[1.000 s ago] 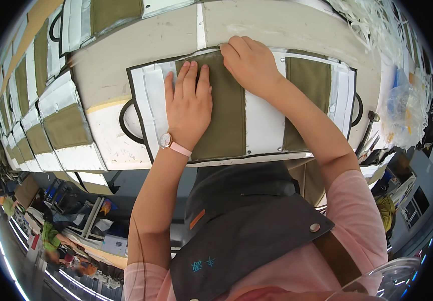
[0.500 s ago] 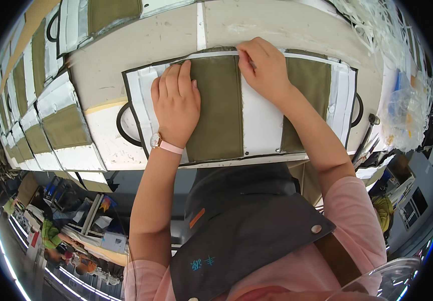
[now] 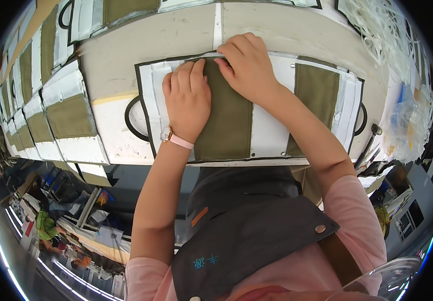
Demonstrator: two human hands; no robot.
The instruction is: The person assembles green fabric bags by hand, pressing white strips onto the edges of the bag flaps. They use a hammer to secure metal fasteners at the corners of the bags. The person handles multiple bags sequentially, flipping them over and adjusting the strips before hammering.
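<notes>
A flat fabric panel (image 3: 225,115) with olive and white bands, black edging and a black loop at each end lies on the worktable in front of me. My left hand (image 3: 189,100), a watch on its wrist, rests on the panel's left part, fingers stretched toward the far edge. My right hand (image 3: 249,67) is at that far edge, just right of the left fingertips. Its thumb and bent forefinger close on a narrow white strip (image 3: 211,54) running along the edge. The other right fingertips are partly hidden.
Similar olive-and-white panels (image 3: 68,118) overlap in a row on the left, with another panel (image 3: 131,7) at the far side. A hammer-like tool (image 3: 375,130) lies right of my panel. Translucent strips (image 3: 382,35) and a clear plastic bag (image 3: 402,120) are piled at the right.
My right hand has slid left along the panel's far edge, nearer to my left hand. The left hand keeps its place on the panel. The whole view has shifted slightly.
</notes>
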